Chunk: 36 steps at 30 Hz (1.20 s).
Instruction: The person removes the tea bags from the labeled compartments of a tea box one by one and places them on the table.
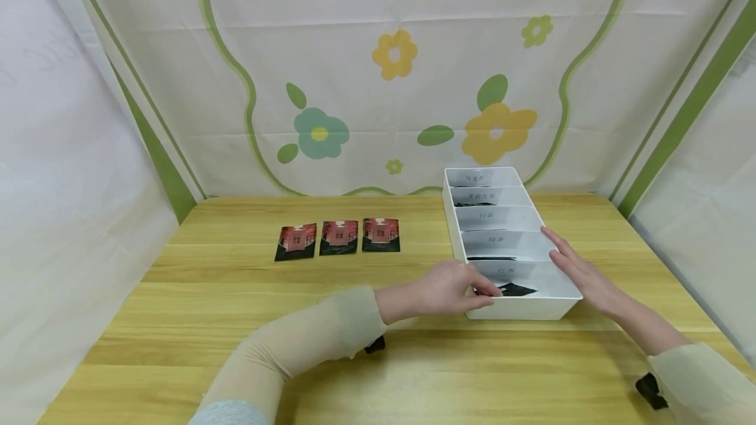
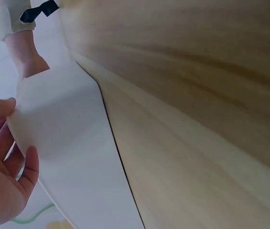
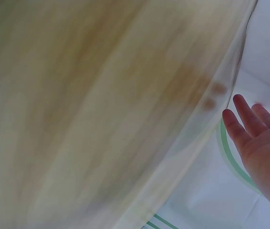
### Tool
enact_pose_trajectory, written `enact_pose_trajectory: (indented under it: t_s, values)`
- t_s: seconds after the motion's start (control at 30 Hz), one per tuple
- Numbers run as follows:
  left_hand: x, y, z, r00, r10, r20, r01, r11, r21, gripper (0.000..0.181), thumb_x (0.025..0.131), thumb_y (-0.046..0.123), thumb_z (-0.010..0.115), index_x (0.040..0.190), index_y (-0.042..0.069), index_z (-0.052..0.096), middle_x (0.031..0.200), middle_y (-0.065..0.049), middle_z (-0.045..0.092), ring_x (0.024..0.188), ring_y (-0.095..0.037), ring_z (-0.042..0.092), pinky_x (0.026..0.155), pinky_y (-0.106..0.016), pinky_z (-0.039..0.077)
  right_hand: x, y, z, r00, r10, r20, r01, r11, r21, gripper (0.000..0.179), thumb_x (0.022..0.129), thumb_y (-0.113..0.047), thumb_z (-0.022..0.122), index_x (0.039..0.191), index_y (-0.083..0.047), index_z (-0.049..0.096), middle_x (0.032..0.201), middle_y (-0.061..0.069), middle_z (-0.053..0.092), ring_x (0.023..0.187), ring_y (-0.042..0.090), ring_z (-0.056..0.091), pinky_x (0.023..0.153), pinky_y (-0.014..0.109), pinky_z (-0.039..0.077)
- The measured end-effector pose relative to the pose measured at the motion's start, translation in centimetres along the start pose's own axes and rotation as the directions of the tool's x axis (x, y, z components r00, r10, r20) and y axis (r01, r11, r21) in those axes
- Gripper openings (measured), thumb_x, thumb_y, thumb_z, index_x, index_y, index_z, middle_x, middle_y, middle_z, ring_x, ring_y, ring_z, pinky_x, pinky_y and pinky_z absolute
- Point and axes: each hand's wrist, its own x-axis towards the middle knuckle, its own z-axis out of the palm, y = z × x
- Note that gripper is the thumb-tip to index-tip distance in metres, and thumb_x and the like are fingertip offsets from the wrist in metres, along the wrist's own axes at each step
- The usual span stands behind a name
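Note:
A white box (image 1: 520,310) split into several compartments by labelled dividers stands on the table's right half. My left hand (image 1: 445,288) grips its front left corner, thumb outside the front wall and fingertips over the rim. In the left wrist view the thumb and little finger of the left hand (image 2: 4,176) meet the box's edge (image 2: 68,129). Inside the front compartment lies a dark packet (image 1: 516,290), partly hidden. My right hand (image 1: 585,277) rests its extended fingers along the box's right rim; the right wrist view shows the right hand (image 3: 264,143) with fingers straight.
Three red and black tea packets (image 1: 297,242) (image 1: 339,237) (image 1: 380,235) lie in a row on the wooden table (image 1: 236,307), left of the box. Dark edges of packets show in some rear compartments. Behind the table hangs a flowered white curtain (image 1: 354,51).

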Motion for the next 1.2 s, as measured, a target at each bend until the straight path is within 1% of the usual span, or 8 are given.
enact_pose_trajectory:
  t_s: [0.2,0.43,0.53,0.7,0.8,0.93,1.13,1.2]
  values:
    - [-0.21,0.52,0.13,0.999,-0.02,-0.051,0.017,0.999,-0.05,0.015,0.093,0.02,0.069,0.105,0.018,0.077,0.088,0.015,0.07,0.061,0.01,0.047,0.056,-0.009,0.036,-0.02,-0.04,0.01,1.0,0.011,0.005,-0.011,1.0,-0.006,0.055,0.108,-0.029,0.025,0.158,-0.02,0.003,0.158,0.027,0.001,0.134,0.062,0.008,0.091,0.08,0.011]
    - [-0.24,0.63,0.29,0.994,-0.066,-0.087,0.055,0.991,-0.121,0.015,0.09,0.017,0.072,0.104,0.016,0.077,0.085,0.015,0.071,0.067,0.015,0.051,0.061,-0.007,0.04,0.01,0.09,-0.03,1.0,0.002,0.0,-0.002,1.0,0.0,0.055,0.108,-0.027,0.026,0.158,-0.019,0.004,0.157,0.027,0.003,0.134,0.061,0.008,0.092,0.08,0.01]
    - [-0.23,0.67,0.39,0.991,-0.09,-0.103,0.072,0.984,-0.162,0.014,0.088,0.015,0.074,0.102,0.015,0.078,0.083,0.015,0.07,0.067,0.015,0.052,0.062,-0.007,0.041,0.08,0.14,-0.06,1.0,-0.008,-0.005,0.008,1.0,0.004,0.054,0.108,-0.026,0.026,0.158,-0.018,0.005,0.157,0.027,0.004,0.135,0.06,0.008,0.094,0.079,0.009]
    - [-0.22,0.72,0.55,0.983,-0.128,-0.129,0.092,0.962,-0.259,0.011,0.085,0.011,0.077,0.096,0.012,0.078,0.078,0.014,0.066,0.067,0.012,0.052,0.063,-0.007,0.043,0.12,0.21,-0.07,1.0,-0.018,-0.012,0.018,1.0,0.001,0.054,0.108,-0.026,0.027,0.158,-0.018,0.006,0.157,0.027,0.005,0.135,0.059,0.009,0.096,0.078,0.01]
    - [-0.24,0.7,0.58,0.98,-0.143,-0.138,0.097,0.951,-0.295,0.01,0.084,0.011,0.078,0.094,0.011,0.078,0.078,0.014,0.066,0.067,0.012,0.052,0.063,-0.008,0.043,0.11,0.18,-0.07,1.0,-0.014,-0.009,0.014,1.0,0.003,0.054,0.108,-0.026,0.026,0.158,-0.018,0.006,0.157,0.027,0.004,0.135,0.059,0.008,0.096,0.078,0.01]
    - [-0.28,0.65,0.5,0.977,-0.158,-0.141,0.1,0.93,-0.355,0.01,0.083,0.01,0.079,0.092,0.01,0.079,0.078,0.012,0.067,0.067,0.011,0.054,0.064,-0.009,0.045,0.09,0.08,-0.05,1.0,-0.009,-0.004,0.009,1.0,0.01,0.055,0.108,-0.026,0.027,0.158,-0.017,0.005,0.157,0.027,0.003,0.135,0.059,0.007,0.095,0.079,0.009]
    - [-0.33,0.64,0.18,0.965,-0.222,-0.142,0.121,0.851,-0.511,0.008,0.082,0.006,0.078,0.09,0.006,0.079,0.077,0.01,0.067,0.067,0.006,0.056,0.064,-0.013,0.049,0.07,0.05,-0.01,1.0,-0.022,-0.003,0.022,1.0,0.012,0.054,0.108,-0.025,0.027,0.158,-0.018,0.005,0.158,0.026,0.003,0.135,0.059,0.007,0.095,0.079,0.009]
    - [-0.38,0.59,-0.11,0.96,-0.231,-0.156,0.117,0.842,-0.526,0.009,0.082,0.006,0.078,0.091,0.006,0.079,0.078,0.01,0.066,0.068,0.005,0.056,0.064,-0.014,0.05,0.08,0.1,-0.02,1.0,-0.026,-0.002,0.026,1.0,0.017,0.054,0.108,-0.024,0.026,0.158,-0.018,0.005,0.158,0.026,0.003,0.135,0.059,0.006,0.095,0.079,0.009]
